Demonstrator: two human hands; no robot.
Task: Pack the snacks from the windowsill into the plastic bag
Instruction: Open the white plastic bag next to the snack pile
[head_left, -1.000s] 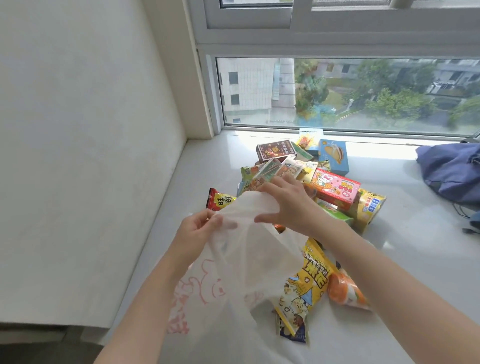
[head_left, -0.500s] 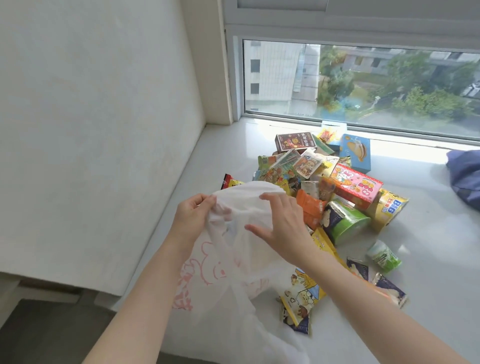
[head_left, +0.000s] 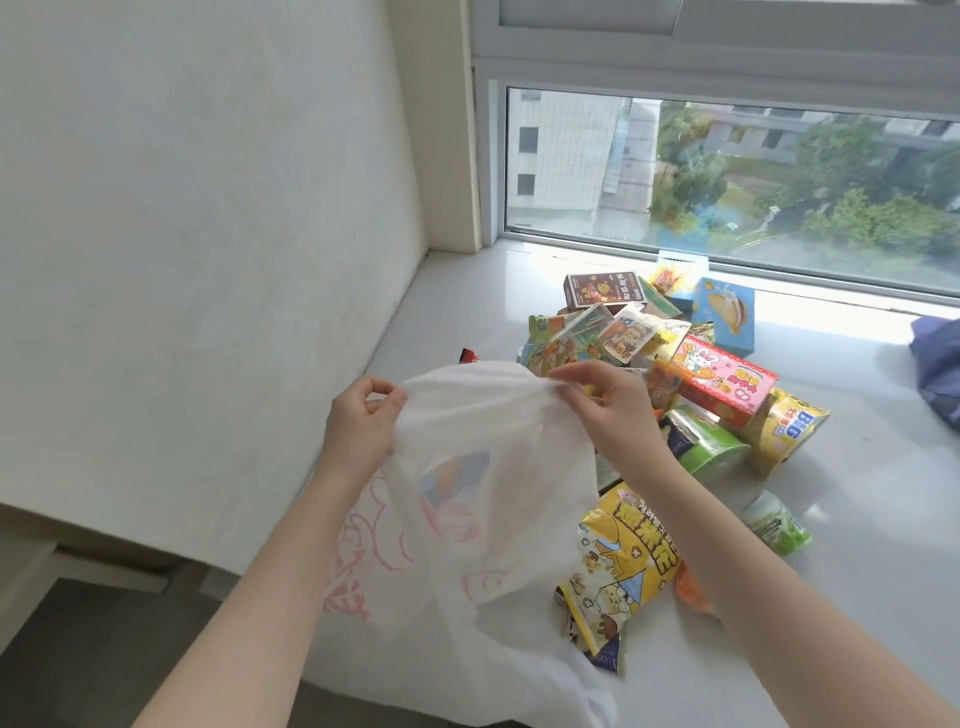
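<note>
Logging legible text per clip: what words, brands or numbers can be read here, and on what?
"BIG": blue letters on the yellow packet.
Yellow popcorn bag: big Chinese characters, too blurred to read.
Pink box, brown box: print too small.
Plastic bag: red drawing, no legible words.

A plain white plastered wall (head_left: 208, 234) fills the left side, meeting a pale metal window frame (head_left: 675, 57) at the corner. The clear glass pane (head_left: 727, 176) shows a grey multi-storey building (head_left: 571, 150) and green trees (head_left: 857, 218) outside. A crumpled dark blue fabric item (head_left: 937, 369) lies at the right edge, below the pane.
</note>
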